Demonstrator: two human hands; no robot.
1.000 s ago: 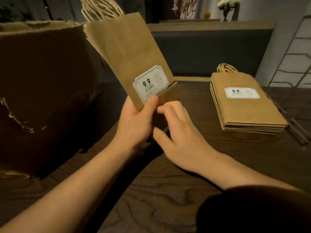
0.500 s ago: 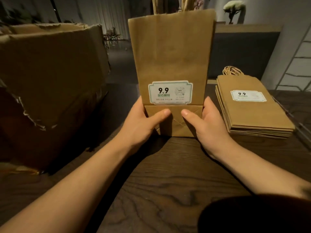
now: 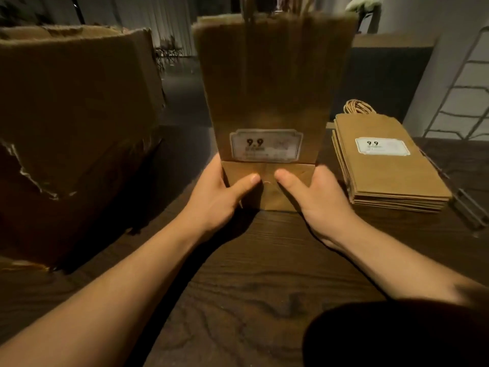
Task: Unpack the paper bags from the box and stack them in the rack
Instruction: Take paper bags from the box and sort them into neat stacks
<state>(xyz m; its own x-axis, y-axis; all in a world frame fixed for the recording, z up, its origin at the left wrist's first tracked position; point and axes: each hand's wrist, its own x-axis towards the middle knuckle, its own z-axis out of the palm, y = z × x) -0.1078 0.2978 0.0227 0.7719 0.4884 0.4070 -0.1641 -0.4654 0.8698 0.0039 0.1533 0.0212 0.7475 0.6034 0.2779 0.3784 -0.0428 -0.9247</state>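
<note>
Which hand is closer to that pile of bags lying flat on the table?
Right. The right hand grips the upright bag's edge beside the pile of bags; the left hand grips the far edge.

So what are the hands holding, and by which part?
Both the left hand and right hand grip a paper bag upright by its folded bottom.

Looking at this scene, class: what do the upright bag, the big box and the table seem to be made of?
Upright bag: matte brown kraft paper, creased fold at its base. Big box: corrugated cardboard, probably; torn, ragged edges. Table: dark wood or wood-look laminate, visible grain.
</note>
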